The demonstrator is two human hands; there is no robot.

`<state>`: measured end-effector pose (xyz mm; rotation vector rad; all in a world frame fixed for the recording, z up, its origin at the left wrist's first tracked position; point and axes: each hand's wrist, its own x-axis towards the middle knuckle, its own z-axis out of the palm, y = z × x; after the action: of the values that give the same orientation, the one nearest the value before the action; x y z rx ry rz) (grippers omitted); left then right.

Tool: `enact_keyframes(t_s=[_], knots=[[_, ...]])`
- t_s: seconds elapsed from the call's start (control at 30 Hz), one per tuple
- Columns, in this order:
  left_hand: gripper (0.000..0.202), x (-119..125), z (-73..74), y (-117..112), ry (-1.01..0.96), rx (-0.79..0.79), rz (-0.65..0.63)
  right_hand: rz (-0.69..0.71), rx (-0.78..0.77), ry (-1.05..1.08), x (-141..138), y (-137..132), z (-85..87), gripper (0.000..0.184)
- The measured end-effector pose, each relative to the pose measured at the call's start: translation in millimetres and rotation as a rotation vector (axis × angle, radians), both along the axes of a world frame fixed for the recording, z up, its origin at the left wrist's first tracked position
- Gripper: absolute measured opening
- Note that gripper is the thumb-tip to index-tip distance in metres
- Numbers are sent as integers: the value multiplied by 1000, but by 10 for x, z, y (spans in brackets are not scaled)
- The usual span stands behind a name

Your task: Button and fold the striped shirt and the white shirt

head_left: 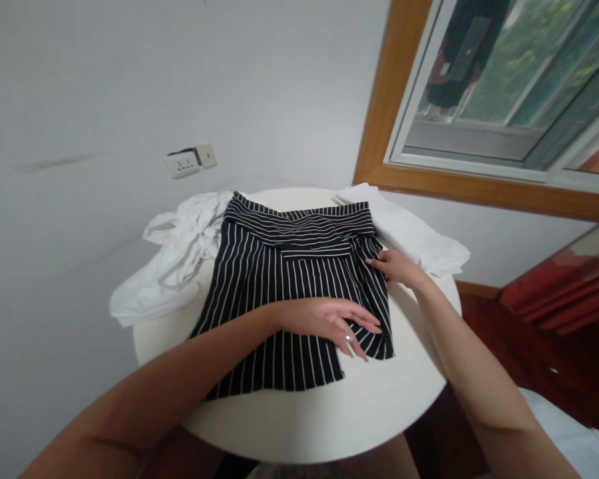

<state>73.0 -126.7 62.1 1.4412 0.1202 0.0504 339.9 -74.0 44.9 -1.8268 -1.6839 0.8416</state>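
Note:
A black skirt with white stripes (279, 286) lies spread on a round white table (299, 426), its wide band at the far side. Along its right edge, my right hand (397, 266) is closed on the cloth, thumb on top and the other fingers partly hidden. My left hand (332, 319) reaches across the lower part of the skirt with its fingers apart, holding nothing. Near its fingertips the hem has a gap, and the right-hand panel curls there, so bare tabletop shows. Whether the left fingers touch the cloth I cannot tell.
A crumpled white cloth (174, 259) hangs over the table's left edge. Folded white cloth (409, 229) lies at the right back. Behind the table are a wall with a socket (182, 164) and a wood-framed window (479, 189). Red fabric (564, 293) is at the right.

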Motion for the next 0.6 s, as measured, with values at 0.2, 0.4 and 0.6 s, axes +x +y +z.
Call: enact_keyframes(t_s=[0.2, 0.4, 0.6], knots=[[18, -61, -217, 426, -174, 208, 762, -156, 48, 291, 212, -63, 121, 40], [25, -151, -354, 642, -230, 385, 1056, -109, 51, 314, 281, -123, 196, 41], [36, -165, -534, 654, -117, 708, 866, 21, 89, 449, 226, -98, 184, 39]])
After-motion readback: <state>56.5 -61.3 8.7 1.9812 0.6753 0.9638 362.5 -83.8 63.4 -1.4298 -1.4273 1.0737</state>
